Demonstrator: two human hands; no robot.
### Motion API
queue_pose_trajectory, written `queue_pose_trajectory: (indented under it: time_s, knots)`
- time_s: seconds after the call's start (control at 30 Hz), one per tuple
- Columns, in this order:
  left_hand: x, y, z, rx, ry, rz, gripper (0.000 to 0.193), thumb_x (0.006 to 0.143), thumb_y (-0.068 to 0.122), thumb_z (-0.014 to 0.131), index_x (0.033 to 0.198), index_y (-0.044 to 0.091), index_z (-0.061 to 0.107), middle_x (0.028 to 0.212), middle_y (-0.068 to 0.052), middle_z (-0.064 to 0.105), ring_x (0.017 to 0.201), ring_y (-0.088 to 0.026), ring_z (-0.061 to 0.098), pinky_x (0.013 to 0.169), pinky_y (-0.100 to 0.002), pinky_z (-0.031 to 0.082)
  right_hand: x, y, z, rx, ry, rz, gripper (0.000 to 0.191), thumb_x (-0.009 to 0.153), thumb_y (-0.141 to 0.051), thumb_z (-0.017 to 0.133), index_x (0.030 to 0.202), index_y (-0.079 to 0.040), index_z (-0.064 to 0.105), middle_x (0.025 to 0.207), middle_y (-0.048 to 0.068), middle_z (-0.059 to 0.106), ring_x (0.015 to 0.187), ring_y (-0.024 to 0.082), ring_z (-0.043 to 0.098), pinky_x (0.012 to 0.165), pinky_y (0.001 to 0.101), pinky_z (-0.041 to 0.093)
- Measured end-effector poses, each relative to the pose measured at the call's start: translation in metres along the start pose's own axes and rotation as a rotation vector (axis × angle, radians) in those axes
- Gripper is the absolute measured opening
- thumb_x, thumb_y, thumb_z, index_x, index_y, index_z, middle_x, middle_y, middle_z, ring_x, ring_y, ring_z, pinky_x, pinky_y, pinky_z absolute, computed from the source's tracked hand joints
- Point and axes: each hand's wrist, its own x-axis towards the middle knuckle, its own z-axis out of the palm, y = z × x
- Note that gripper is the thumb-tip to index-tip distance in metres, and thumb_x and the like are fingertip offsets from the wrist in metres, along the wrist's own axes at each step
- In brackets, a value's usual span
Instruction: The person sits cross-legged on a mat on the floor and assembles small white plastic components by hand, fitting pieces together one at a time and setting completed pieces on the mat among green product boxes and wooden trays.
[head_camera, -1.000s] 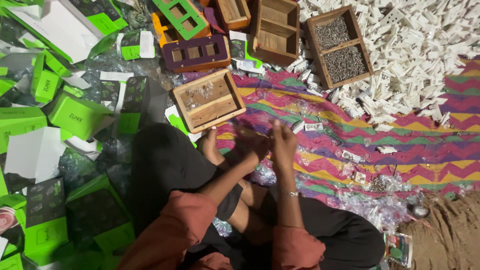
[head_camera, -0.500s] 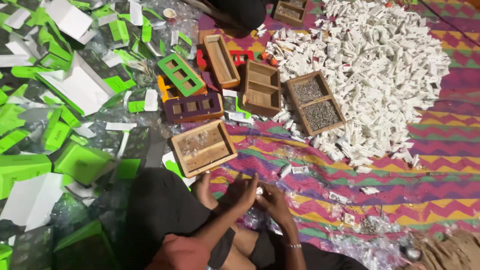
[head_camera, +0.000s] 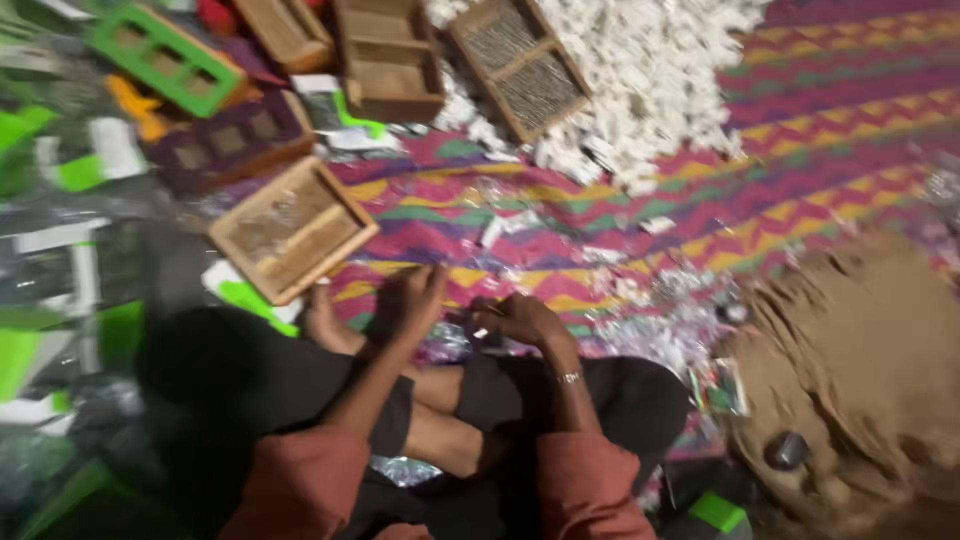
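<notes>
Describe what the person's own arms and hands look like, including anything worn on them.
Both arms are bare from the elbow down, with rust-orange sleeves pushed up on the upper arms. The left hand shows no ring or band. The right hand has a thin metallic bracelet at the wrist. The picture is blurred, so finer details are unclear.

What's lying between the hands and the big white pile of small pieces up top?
In the head view, between the left hand, the right hand and the white pile lies only the striped mat, with a few stray white pieces and shiny scraps.
</notes>
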Motion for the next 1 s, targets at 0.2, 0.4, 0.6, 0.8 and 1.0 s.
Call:
queue_pose_trajectory:
  time_s: [0.2,0.4,0.6,0.8,1.0]
  knots:
    - [-0.001,0.018,-0.018,-0.005,-0.121,-0.049,0.047,0.102,0.047,0.051,0.084,0.008,0.069,0.078,-0.018,0.067,0.069,-0.036,0.067,0.062,-0.050,0.049,0.012,0.030,-0.040,0.772,0.837,-0.059,0.042,0.106,-0.041,0.059,0.106,0.000,0.068,0.076,0.004,0.060,0.066,0.016,0.054,0.058,0.0307,0.044]
    - [0.008,0.005,-0.004,0.004,0.045,0.164,0.035,0.100,0.037,0.058,0.090,0.008,0.074,0.084,-0.017,0.071,0.079,-0.039,0.068,0.068,-0.048,0.052,0.049,0.039,-0.023,0.484,0.728,-0.180,0.032,0.107,-0.027,0.066,0.122,0.001,0.065,0.090,0.005,0.062,0.083,0.017,0.059,0.073,0.0326,0.051]
    - [0.004,-0.004,0.016,-0.103,-0.044,-0.092,0.034,0.095,0.042,0.061,0.098,0.012,0.076,0.084,-0.015,0.073,0.079,-0.034,0.072,0.070,-0.045,0.055,0.074,0.015,0.014,0.057,0.582,-0.085,0.067,0.094,-0.035,0.066,0.151,-0.008,0.047,0.112,0.021,0.059,0.096,0.039,0.062,0.082,0.0481,0.052]
    - [0.008,0.007,-0.002,-0.006,-0.010,-0.066,0.032,0.092,0.041,0.063,0.093,0.012,0.077,0.089,-0.014,0.074,0.083,-0.035,0.071,0.072,-0.045,0.055,0.083,-0.019,0.029,-0.055,0.519,0.045,0.037,0.094,-0.040,0.064,0.126,-0.021,0.067,0.132,0.018,0.056,0.104,0.041,0.066,0.086,0.0495,0.054]
    - [0.009,-0.015,0.026,-0.297,0.036,-0.024,0.030,0.092,0.034,0.067,0.101,0.007,0.076,0.084,-0.010,0.073,0.073,-0.026,0.068,0.066,-0.038,0.053,0.077,0.001,0.035,-0.054,0.747,-0.232,0.026,0.083,-0.018,0.078,0.105,-0.007,0.070,0.108,0.014,0.067,0.094,0.035,0.068,0.078,0.0426,0.055]
